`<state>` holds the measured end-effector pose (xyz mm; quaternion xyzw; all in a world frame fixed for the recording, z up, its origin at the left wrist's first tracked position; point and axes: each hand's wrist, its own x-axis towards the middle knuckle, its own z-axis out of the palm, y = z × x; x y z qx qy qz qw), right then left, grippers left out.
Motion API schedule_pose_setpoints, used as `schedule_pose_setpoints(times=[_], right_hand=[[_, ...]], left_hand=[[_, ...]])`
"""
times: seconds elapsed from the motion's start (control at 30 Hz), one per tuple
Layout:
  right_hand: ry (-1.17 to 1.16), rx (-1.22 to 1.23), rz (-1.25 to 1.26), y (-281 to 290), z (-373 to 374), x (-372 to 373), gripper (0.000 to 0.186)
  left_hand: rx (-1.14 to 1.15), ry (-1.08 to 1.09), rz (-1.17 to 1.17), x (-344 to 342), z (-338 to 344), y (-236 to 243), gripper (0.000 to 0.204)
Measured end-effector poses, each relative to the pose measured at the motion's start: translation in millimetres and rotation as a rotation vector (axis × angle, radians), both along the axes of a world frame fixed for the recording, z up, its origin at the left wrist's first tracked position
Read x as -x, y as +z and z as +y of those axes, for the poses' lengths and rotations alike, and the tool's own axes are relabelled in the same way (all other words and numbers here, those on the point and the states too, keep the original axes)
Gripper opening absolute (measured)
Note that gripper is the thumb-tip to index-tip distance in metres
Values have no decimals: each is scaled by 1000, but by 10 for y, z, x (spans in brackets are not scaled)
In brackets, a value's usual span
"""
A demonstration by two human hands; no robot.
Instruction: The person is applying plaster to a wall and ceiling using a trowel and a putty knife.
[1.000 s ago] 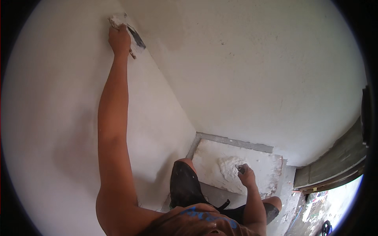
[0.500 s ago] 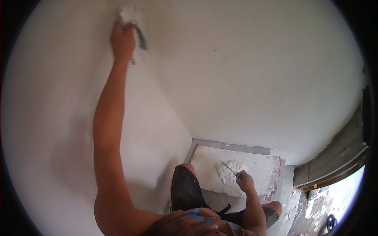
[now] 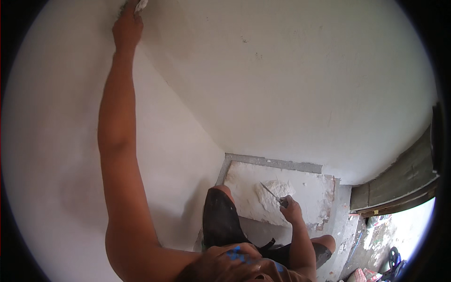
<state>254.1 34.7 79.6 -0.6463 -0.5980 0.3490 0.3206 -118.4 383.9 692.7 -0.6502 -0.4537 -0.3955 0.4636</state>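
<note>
High along the wall corner, at the upper edge of the picture, my left hand (image 3: 128, 32) grips a plastering trowel, with a lump of white plaster (image 3: 141, 5) showing beside the fingers. Most of that tool is cut off or covered by the hand. Low on the right, my right hand (image 3: 291, 210) is closed round the handle of a putty knife (image 3: 269, 190), its thin blade pointing up and left. The knife is over a mound of wet white plaster (image 3: 268, 199) on a plaster-smeared board (image 3: 242, 177); whether blade and mound touch I cannot tell.
A smooth white wall (image 3: 282, 94) meets the left wall (image 3: 164, 141) in a slanting corner. Bare grey cement (image 3: 291, 165) borders the board. On the right are a grey ledge (image 3: 394, 190), bags (image 3: 364, 275) and a dark-wheeled object (image 3: 393, 256). My knees flank the board's near side.
My left hand and trowel have moved up and left along the corner, partly out of the picture. The right hand stays by the plaster mound; the view has shifted slightly.
</note>
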Motion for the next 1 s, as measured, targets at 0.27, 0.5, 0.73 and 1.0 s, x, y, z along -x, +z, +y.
schedule_pose_setpoints(times=[0.27,0.5,0.73,1.0], right_hand=[[33,71,39,-10,109,-11,33],[33,15,29,-130,95,-63,34],[22,33,-18,-107,-13,-9,31],[-7,-7,-7,68,-15,3,27]], left_hand=[[331,-2,287,-4,-209,-2402,72],[115,-224,-96,56,-971,-1100,49],[123,-81,2,-275,-775,589,52],[59,-53,125,-65,-21,-1033,67]])
